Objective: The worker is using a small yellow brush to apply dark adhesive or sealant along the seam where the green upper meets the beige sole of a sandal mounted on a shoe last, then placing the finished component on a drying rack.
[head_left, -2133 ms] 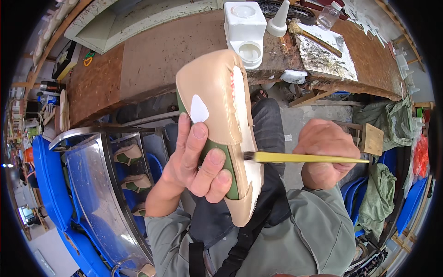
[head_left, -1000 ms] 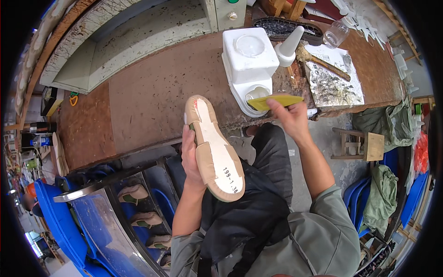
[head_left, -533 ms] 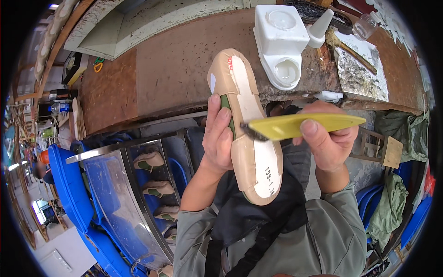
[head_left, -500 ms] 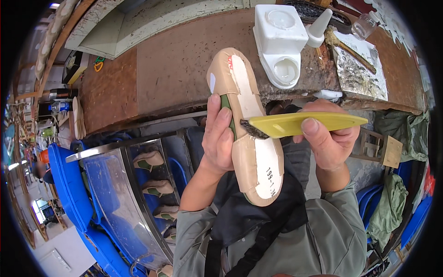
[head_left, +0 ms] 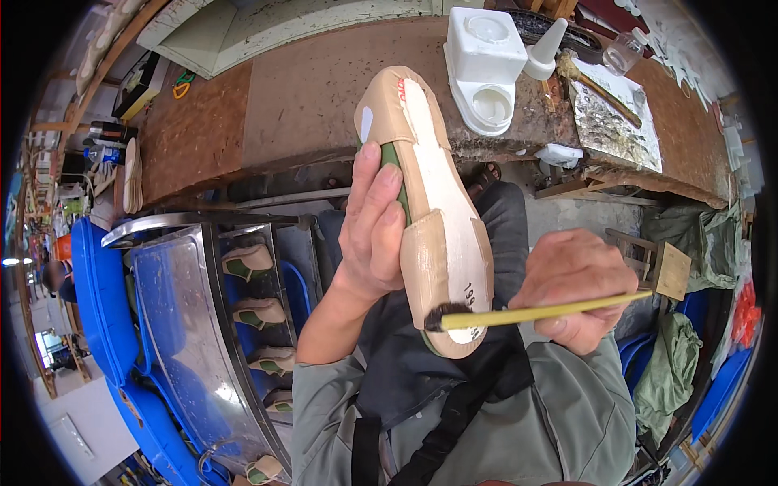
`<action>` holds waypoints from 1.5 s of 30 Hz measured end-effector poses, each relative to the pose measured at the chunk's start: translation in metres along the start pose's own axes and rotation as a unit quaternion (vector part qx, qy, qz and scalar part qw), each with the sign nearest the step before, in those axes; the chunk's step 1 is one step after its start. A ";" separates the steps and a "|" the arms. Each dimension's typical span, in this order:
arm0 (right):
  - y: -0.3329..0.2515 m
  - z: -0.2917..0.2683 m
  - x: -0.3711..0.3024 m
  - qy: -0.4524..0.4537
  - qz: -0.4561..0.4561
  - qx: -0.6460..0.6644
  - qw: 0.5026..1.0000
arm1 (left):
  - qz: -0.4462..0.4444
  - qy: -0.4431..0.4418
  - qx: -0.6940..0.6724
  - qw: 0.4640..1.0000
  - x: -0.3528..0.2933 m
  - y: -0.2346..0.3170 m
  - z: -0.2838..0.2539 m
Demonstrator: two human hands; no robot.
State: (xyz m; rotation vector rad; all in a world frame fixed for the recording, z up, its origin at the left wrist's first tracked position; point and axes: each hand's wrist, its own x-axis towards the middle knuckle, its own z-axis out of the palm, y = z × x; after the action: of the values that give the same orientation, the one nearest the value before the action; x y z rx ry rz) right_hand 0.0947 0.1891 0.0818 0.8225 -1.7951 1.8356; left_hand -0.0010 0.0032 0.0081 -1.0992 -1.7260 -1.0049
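A beige shoe upper on a last [head_left: 421, 166] is held sole side up, with a long white insole strip showing down its middle and a green lining along the left side. My left hand [head_left: 376, 223] grips it from the left, fingers lying along its edge. In my right hand [head_left: 574, 285] is a brush with a flat yellow handle [head_left: 539, 313]. Its dark bristles [head_left: 446, 314] touch the shoe's underside near the end closest to me. The beige folded edge there looks wet and shiny.
On the brown workbench [head_left: 324, 97] stand a white glue dispenser [head_left: 485, 57], a white nozzle bottle [head_left: 545, 53], a stained hammer [head_left: 604, 93] and a clear bottle [head_left: 625, 52]. At left, a metal rack [head_left: 207, 283] holds several similar shoes [head_left: 258, 312]. Blue bins [head_left: 101, 300] stand beside it.
The brush has moved from the middle of the sole toward me, to the near end, and its handle has turned edge-on. The shoe has shifted slightly left and away from me.
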 end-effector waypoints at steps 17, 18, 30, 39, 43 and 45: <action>-0.022 0.017 -0.004 0.050 0.017 -0.022 0.998 | -0.041 -0.025 0.029 0.998 0.001 0.023 -0.026; -0.023 0.017 -0.004 0.049 0.019 -0.022 0.998 | -0.041 -0.035 0.033 0.998 0.000 0.023 -0.027; -0.026 0.012 -0.013 0.050 0.008 -0.019 0.999 | -0.123 -0.121 0.003 0.985 0.003 0.039 -0.034; -0.027 0.005 -0.016 0.054 -0.004 -0.008 0.999 | -0.402 -0.220 -0.233 0.858 -0.002 0.056 -0.037; -0.024 0.001 -0.020 0.059 -0.007 0.004 0.998 | -0.349 -0.224 -0.208 0.886 0.002 0.057 -0.033; -0.025 -0.002 -0.021 0.061 -0.007 0.010 0.998 | -0.355 -0.217 -0.229 0.880 0.005 0.060 -0.032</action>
State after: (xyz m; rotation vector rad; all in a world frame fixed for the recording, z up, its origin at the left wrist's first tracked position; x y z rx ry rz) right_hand 0.1262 0.1943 0.0856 0.7132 -1.6933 1.8567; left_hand 0.0609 -0.0069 0.0347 -1.0342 -2.4245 -1.7976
